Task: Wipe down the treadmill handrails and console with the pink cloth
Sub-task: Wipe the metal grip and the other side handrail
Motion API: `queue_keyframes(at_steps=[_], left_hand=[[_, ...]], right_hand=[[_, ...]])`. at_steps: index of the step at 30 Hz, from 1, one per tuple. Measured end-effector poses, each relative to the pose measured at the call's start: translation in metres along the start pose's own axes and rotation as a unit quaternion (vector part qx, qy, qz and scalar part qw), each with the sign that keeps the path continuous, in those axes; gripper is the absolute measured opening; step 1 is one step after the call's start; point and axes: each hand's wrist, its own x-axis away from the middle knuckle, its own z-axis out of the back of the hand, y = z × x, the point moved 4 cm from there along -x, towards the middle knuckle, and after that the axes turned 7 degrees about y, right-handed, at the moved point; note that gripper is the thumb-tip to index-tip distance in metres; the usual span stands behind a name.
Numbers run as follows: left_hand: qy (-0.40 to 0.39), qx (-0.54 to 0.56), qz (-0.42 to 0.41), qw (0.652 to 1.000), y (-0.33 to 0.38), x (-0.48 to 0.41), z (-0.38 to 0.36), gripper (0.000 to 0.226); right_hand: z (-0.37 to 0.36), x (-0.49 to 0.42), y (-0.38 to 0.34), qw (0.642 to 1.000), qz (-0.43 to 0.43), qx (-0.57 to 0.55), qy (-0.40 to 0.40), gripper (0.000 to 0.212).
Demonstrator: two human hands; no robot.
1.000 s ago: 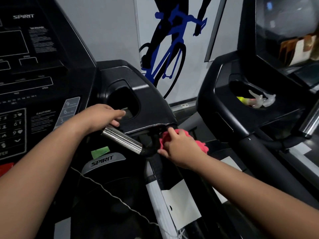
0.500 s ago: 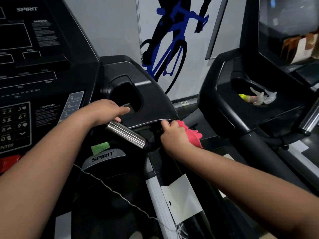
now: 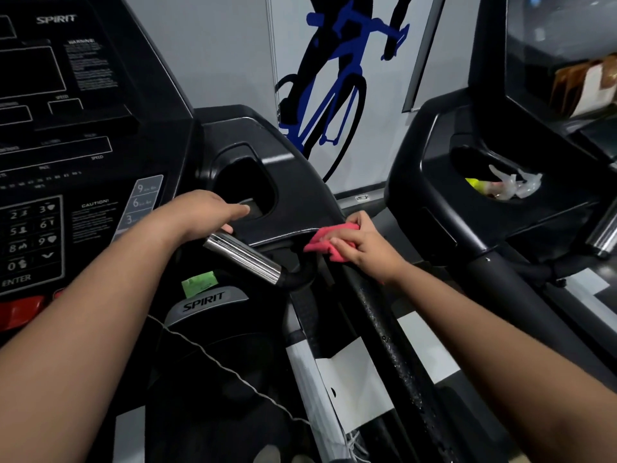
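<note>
- A white paper tag [image 3: 354, 385] is seen lowest in view, beside the black side handrail [image 3: 384, 325], whose surface is speckled with droplets.
- A thin cord [image 3: 217, 362] is strung across the dark cover below the SPIRIT badge [image 3: 203, 300]; a green sticker [image 3: 198, 283] is fixed just above that badge.
- A chrome handgrip [image 3: 242, 259] is tilted up toward the left, its upper end covered by the left hand [image 3: 200, 215].
- The left hand is laid over that end with the index finger stretched to the lip of the cup holder [image 3: 247, 192]; whether the grip is clasped cannot be told.
- The pink cloth [image 3: 322, 243] is bunched and grasped in the right hand [image 3: 364, 248], fingers curled round it.
- The cloth is pressed against the lower front edge of the tray, just right of the chrome handgrip and above the side handrail.
- The console [image 3: 66, 128] is set to the left, with a number keypad and a red button [image 3: 20, 310] below it.
- A second treadmill [image 3: 434, 182] is placed to the right, clear plastic wrapping [image 3: 510, 185] lying in its recess.
- A blue bicycle decal [image 3: 327, 95] is shown on the wall behind.
</note>
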Motion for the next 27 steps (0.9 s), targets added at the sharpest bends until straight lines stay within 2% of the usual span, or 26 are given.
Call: queue_keyframes(at_steps=[2,4,5,6,8,9,11,13,14,16,17,18,20,22,24,26,27], left_hand=[[0.002,-0.007,0.0,1.0,0.001,0.0,0.0,0.042],[0.002,-0.011,-0.001,1.0,0.001,0.0,-0.001,0.043],[0.0,-0.014,-0.001,1.0,0.001,0.0,-0.001,0.043],[-0.005,-0.016,-0.001,1.0,0.001,0.0,-0.001,0.043],[-0.011,-0.017,-0.001,1.0,0.001,0.0,-0.001,0.044],[-0.014,-0.018,0.0,1.0,0.001,0.0,-0.001,0.045],[-0.017,-0.019,0.001,1.0,0.001,-0.001,-0.001,0.046],[-0.017,-0.02,0.0,1.0,0.001,-0.001,-0.002,0.048],[-0.017,-0.021,-0.001,1.0,0.001,-0.001,-0.002,0.049],[-0.015,-0.024,-0.003,1.0,0.001,-0.001,-0.002,0.049],[-0.014,-0.025,-0.005,1.0,0.001,-0.001,-0.001,0.048],[-0.013,-0.027,-0.006,1.0,0.001,0.0,-0.001,0.047],[-0.013,-0.023,-0.007,1.0,0.001,0.0,0.0,0.046],[-0.014,-0.011,-0.008,1.0,0.0,0.0,0.0,0.043],[-0.007,-0.002,-0.011,1.0,0.0,0.001,0.0,0.04],[0.008,0.001,-0.012,1.0,0.002,0.003,0.001,0.036],[0.017,0.002,-0.012,1.0,0.002,0.004,0.001,0.033]], right_hand=[[-0.001,0.008,-0.002,0.996,-0.021,-0.065,0.049,0.034],[0.0,0.012,0.01,0.992,-0.02,-0.102,0.069,0.033],[0.0,0.014,0.022,0.985,-0.053,-0.143,0.078,0.032],[0.0,0.017,0.039,0.97,-0.122,-0.188,0.094,0.028],[0.003,0.022,0.061,0.948,-0.243,-0.162,0.128,0.021],[0.006,0.02,0.065,0.942,-0.265,-0.141,0.151,0.02],[0.016,0.008,0.055,0.924,-0.263,-0.168,0.222,0.02],[0.025,-0.011,0.025,0.925,-0.192,-0.181,0.274,0.019],[0.024,-0.02,0.009,0.944,-0.136,-0.149,0.26,0.017],[0.008,-0.032,-0.017,0.989,-0.03,-0.012,0.144,0.019],[-0.004,-0.034,-0.027,0.993,0.015,0.091,0.072,0.027],[-0.015,-0.034,-0.027,0.979,0.042,0.198,0.012,0.035],[-0.024,-0.031,-0.023,0.955,0.063,0.29,-0.024,0.045],[-0.019,-0.031,-0.005,0.977,-0.002,0.215,0.005,0.044],[-0.009,-0.03,0.017,0.99,-0.13,0.044,0.023,0.038],[-0.007,-0.017,0.033,0.967,-0.227,-0.117,0.014,0.032],[-0.008,-0.006,0.038,0.956,-0.251,-0.155,0.007,0.029]])
